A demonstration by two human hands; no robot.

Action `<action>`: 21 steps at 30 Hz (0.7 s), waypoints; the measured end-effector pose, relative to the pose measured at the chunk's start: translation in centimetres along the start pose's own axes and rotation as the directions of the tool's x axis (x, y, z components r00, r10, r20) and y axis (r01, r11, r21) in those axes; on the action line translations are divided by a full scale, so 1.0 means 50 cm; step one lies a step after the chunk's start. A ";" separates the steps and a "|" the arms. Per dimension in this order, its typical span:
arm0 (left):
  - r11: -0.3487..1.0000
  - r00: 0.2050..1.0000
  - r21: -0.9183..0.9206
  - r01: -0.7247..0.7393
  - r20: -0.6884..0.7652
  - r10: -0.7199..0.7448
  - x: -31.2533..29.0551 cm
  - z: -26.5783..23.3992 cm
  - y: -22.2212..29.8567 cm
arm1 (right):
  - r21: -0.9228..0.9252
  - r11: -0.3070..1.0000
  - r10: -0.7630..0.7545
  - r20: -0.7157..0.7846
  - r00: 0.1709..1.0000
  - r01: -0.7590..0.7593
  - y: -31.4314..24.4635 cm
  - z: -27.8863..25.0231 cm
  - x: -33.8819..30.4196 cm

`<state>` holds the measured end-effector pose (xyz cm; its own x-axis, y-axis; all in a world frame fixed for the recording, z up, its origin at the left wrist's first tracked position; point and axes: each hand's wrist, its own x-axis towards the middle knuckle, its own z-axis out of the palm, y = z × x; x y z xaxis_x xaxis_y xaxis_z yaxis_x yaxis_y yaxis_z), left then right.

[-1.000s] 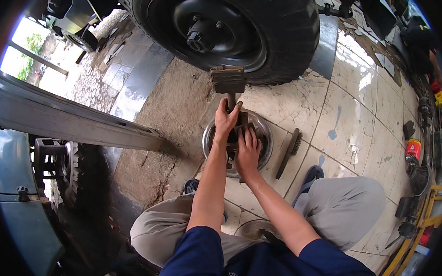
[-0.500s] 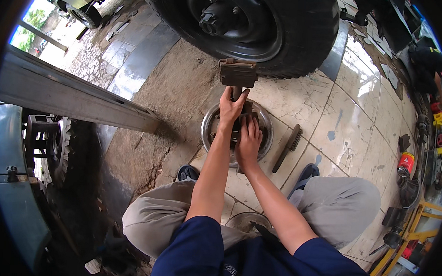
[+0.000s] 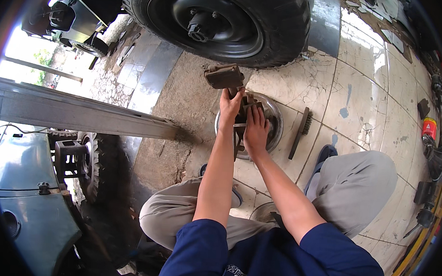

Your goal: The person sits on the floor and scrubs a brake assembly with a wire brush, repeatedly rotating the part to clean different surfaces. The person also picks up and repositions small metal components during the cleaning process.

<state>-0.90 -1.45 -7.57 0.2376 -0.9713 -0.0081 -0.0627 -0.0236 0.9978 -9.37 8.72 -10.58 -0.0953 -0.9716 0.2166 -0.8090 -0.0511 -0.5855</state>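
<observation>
A heavy rusty metal part (image 3: 224,76), with a brown rectangular block on a short shaft and a dark bracket lower down, leans to the left over a round steel drum or rim (image 3: 276,121) on the floor. My left hand (image 3: 229,111) is wrapped round the shaft just below the block. Lying over the bracket, my right hand (image 3: 256,134) has its fingers stretched out and slightly apart; its thumb is hidden. The part's lower end shows only partly between my forearms. To the right of the drum lies a wire brush (image 3: 300,134) with dark bristles.
A large wheel with a black tyre (image 3: 221,27) stands just ahead. At left are a metal post (image 3: 84,113) and a blue-grey vehicle body (image 3: 35,218). A red can (image 3: 429,128) and several metal parts line the right side. My knees flank the work.
The metal part has tilted to the left, its block end moving left relative to the drum, with both hands still on it. My view has shifted, too.
</observation>
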 end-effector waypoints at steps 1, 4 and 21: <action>0.997 1.000 -0.075 0.019 -0.005 -0.019 -0.013 0.011 0.008 | 0.000 1.000 0.013 -0.021 1.000 -0.013 0.009 0.004 0.000; 0.988 0.991 -0.073 0.135 0.025 -0.133 -0.035 0.009 0.007 | -0.002 1.000 0.009 -0.052 0.999 -0.009 0.021 0.009 -0.007; 0.026 0.656 0.911 -0.411 0.316 -0.686 0.081 -0.288 0.175 | -0.102 0.991 -0.089 0.021 0.996 0.091 0.013 -0.007 -0.009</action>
<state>13.45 -2.18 2.09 -0.1074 -0.6953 -0.7106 -0.9825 0.1835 -0.0310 -10.03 9.18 -10.78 -0.0106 -0.9679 0.2510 -0.8692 -0.1152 -0.4809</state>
